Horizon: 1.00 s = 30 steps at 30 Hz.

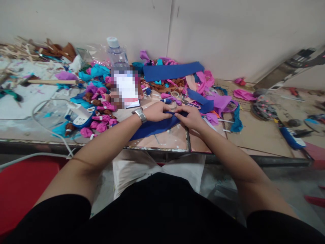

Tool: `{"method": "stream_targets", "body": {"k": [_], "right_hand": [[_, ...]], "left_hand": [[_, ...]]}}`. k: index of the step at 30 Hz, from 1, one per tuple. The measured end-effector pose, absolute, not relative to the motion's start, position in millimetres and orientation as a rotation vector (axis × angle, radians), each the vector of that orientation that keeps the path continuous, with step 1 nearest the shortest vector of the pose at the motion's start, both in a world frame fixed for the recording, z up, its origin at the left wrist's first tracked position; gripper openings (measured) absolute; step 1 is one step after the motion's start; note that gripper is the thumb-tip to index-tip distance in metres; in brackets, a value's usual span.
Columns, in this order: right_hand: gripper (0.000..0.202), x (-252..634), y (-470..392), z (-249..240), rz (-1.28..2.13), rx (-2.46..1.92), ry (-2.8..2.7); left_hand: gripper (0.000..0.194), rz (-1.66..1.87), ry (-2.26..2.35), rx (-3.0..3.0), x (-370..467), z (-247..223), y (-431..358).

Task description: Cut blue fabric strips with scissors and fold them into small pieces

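Observation:
My left hand, with a metal watch on its wrist, pinches the upper edge of a dark blue strip of thin cloth or crepe paper. Close beside it, my right hand pinches the same edge, which looks folded or rolled between the fingertips. The rest of the strip hangs slack onto the tabletop, below and left of the hands. Just beyond the fingers lie scissors, a roll of tape and a small blue twisted bundle.
Pink, brown and teal bundles crowd the left, near a phone, a plastic bottle and a corded power strip. A larger blue strip lies behind. At the left is a hammer; cardboard covers the right.

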State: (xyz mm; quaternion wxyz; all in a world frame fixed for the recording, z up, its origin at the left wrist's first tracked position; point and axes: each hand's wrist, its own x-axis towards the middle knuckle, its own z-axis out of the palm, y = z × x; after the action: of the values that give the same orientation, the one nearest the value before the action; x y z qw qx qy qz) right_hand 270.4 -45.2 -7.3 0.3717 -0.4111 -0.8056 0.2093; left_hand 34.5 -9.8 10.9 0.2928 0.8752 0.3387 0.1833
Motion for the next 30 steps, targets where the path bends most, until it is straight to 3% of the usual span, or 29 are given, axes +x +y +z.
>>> {"method": "stream_targets", "body": {"k": [6,16,26,30], "right_hand": [[0.012,269.5,-45.4,-4.6,0.529,-0.996,-2.039],[0.011,269.3,-47.0,-2.1,0.515,-0.931,-2.04],[0.014,269.8,-46.9,-2.1,0.596,-1.049,-2.026],[0.014,270.2,-46.8,-3.5,0.597,-1.04,-2.007]], "left_hand": [[0.023,0.489,0.906,2.262,35.6,10.3,-7.3],[0.031,0.461,0.843,2.263,32.9,11.2,-4.8],[0.028,0.509,0.829,2.37,32.9,14.2,-9.7],[0.036,0.477,0.842,2.357,31.7,10.6,-5.6]]}}
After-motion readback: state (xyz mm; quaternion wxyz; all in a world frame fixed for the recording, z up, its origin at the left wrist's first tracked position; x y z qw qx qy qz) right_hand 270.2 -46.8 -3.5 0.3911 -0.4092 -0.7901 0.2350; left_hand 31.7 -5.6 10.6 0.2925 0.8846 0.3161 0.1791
